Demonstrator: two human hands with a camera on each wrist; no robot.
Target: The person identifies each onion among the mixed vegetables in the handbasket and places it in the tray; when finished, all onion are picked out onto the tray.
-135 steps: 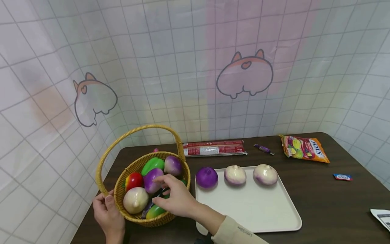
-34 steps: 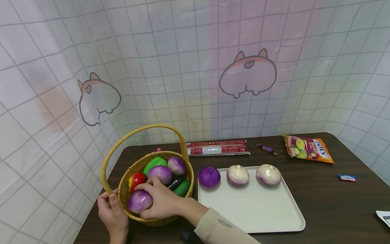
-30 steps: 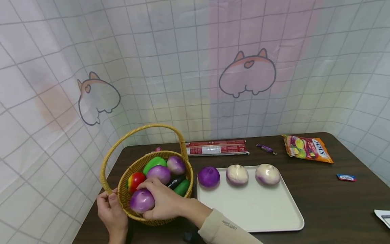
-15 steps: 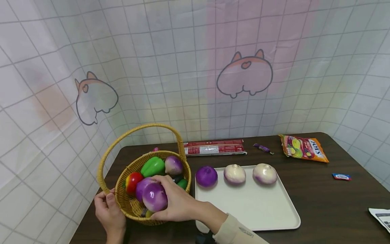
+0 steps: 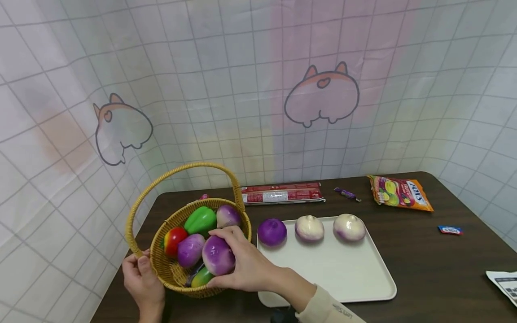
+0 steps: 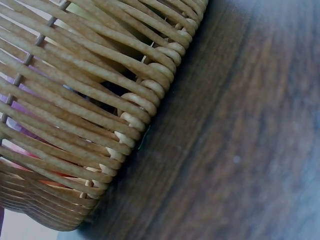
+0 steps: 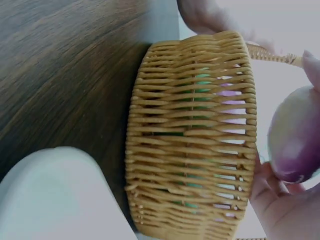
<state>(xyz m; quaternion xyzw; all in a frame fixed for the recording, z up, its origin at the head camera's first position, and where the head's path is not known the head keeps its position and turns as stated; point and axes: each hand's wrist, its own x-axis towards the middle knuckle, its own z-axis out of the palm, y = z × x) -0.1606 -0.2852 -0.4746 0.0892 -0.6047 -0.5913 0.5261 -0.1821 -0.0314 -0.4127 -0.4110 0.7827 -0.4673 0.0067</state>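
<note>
My right hand [image 5: 251,264] holds a glossy purple-and-white turnip [image 5: 218,255] over the right front of the wicker basket [image 5: 202,292]. In the right wrist view this turnip [image 7: 297,137] is above the basket's rim, fingers and thumb on its sides. My left hand [image 5: 143,282] grips the basket's left rim at the foot of the handle. In the basket lie another purple turnip [image 5: 190,250], a purple-and-white one [image 5: 228,216], a green pepper [image 5: 200,220], a red-and-yellow fruit [image 5: 175,240], a dark eggplant [image 5: 195,272] and a green-yellow piece [image 5: 202,278], partly hidden.
A white tray [image 5: 335,273] right of the basket bears one purple turnip [image 5: 272,232] and two whitish ones [image 5: 309,229] in a row at its back. Behind lie a red packet [image 5: 282,194], a purple-wrapped candy [image 5: 347,194] and an orange snack bag [image 5: 400,193]. A small blue packet [image 5: 450,230] lies right.
My right hand, loose over the basket at first, took the turnip from the front left, lifted it and carried it right. Another turnip shifted left and forward. My left hand stayed on the rim.
</note>
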